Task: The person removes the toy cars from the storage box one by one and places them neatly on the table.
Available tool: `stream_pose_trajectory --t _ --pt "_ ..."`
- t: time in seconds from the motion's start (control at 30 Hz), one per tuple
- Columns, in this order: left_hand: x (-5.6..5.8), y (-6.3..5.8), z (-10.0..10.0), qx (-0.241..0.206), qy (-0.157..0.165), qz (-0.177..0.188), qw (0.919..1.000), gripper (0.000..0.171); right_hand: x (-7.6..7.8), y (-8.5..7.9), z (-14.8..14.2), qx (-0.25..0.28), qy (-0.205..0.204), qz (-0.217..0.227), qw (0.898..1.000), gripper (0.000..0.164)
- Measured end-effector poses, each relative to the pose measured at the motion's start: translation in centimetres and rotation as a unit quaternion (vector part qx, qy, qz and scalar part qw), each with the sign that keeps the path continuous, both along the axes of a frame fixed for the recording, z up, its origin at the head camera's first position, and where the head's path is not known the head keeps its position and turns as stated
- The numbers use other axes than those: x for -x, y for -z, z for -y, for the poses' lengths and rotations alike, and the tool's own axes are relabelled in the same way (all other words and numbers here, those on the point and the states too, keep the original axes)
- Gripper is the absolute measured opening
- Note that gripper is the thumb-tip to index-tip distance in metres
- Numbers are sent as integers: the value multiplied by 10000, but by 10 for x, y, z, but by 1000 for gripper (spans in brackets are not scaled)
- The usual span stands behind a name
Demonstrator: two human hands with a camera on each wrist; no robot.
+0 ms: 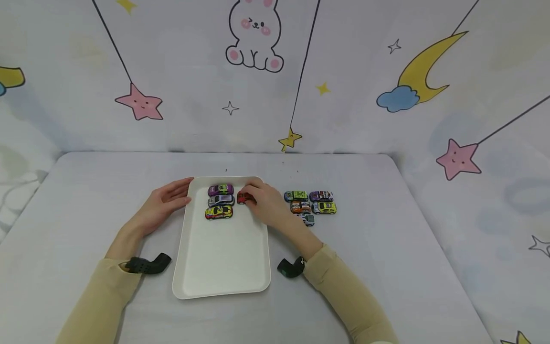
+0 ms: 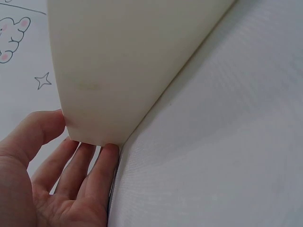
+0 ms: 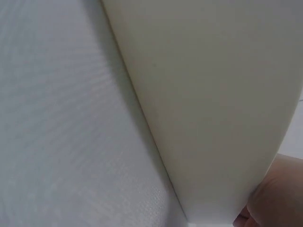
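Note:
A white rectangular tray [image 1: 221, 258] lies on the table. Inside its upper left part, a purple toy car [image 1: 220, 190], a silver toy car [image 1: 221, 200] and a yellow toy car [image 1: 218, 212] stand in a column. My right hand [image 1: 268, 203] reaches over the tray's right rim and pinches a red toy car [image 1: 242, 198] beside that column; the fingers partly cover this car. In the right wrist view the tray wall hides most of the hand. At the tray's upper left edge, my left hand [image 1: 161, 205] touches the outer wall with its fingertips [image 2: 110, 150], fingers extended.
Right of the tray, several more toy cars stand close together, among them a green one [image 1: 296, 196], an orange one [image 1: 300, 207] and a yellow one [image 1: 324, 208]. My right forearm partly covers the lowest car [image 1: 307, 220]. A patterned cloth wall [image 1: 193, 95] rises behind the table.

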State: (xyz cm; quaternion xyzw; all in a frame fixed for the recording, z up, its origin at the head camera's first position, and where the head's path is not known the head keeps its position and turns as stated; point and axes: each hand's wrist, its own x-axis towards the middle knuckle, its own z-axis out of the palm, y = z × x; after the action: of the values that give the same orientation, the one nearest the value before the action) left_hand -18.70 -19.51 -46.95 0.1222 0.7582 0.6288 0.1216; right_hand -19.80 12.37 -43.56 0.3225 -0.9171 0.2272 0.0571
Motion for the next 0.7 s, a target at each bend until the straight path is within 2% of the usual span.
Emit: stream_pose_trajectory --t 0.2,0.7 --pt "0 -1 0 7 -23 33 10000 63 0 0 0 -124 -16 0 9999 23" --pt "-1 0 -2 34 -18 -16 10000 63 -1 0 -2 250 -48 177 9995 23"
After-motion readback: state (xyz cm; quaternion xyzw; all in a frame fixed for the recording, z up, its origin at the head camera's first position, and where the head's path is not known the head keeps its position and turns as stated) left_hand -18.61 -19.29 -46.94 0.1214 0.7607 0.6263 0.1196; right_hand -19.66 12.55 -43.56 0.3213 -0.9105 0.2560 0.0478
